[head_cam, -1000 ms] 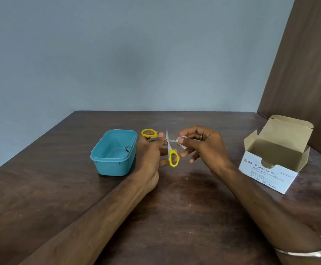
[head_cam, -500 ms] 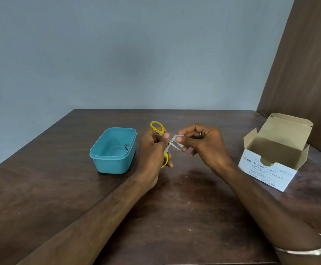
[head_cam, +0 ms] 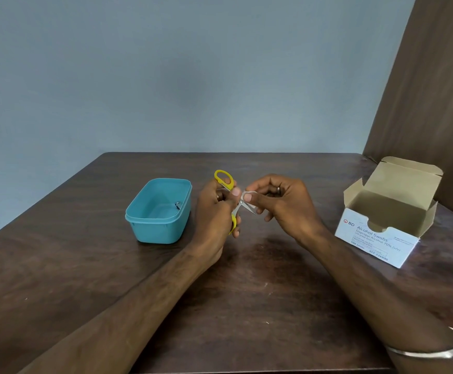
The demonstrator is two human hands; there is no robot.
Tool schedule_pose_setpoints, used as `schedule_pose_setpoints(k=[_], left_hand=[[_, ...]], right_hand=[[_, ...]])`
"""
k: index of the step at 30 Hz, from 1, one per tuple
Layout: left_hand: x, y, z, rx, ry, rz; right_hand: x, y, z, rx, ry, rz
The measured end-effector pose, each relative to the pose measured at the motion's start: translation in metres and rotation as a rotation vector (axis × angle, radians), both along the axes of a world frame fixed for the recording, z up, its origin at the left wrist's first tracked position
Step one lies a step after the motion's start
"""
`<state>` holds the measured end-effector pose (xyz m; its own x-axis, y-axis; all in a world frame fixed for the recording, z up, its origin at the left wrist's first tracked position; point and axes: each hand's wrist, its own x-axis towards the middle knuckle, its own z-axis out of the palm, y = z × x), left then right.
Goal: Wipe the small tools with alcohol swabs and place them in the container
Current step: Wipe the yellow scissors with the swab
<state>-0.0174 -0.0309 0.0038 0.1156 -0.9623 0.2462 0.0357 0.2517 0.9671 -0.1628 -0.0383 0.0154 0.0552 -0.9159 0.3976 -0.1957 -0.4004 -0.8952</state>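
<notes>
At frame centre my left hand (head_cam: 217, 209) grips the open scissors (head_cam: 235, 205) while my right hand (head_cam: 276, 203) pinches a swab (head_cam: 248, 194) on a blade (a slip could nick my fingertip).

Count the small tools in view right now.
2: the scissors held in the left hand, and a small metal tool inside the blue container. More could lie hidden behind its near wall.

One scissors (head_cam: 232, 203), one swab (head_cam: 247, 194), one container (head_cam: 158, 211), one box (head_cam: 387, 214), two hands.
</notes>
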Motion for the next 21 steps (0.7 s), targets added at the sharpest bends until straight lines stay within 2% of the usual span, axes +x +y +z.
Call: schedule_pose_setpoints(k=[17,21], left_hand=[[0.0028,0.0022,0.0038,0.034,-0.014,0.011],[0.0025,0.0036,0.0065,0.053,0.002,0.003]], right_hand=[[-0.0028,0.0011,0.0018,-0.022,0.010,-0.042],[-0.0056,-0.0004,0.0021,-0.025,-0.047,-0.070]])
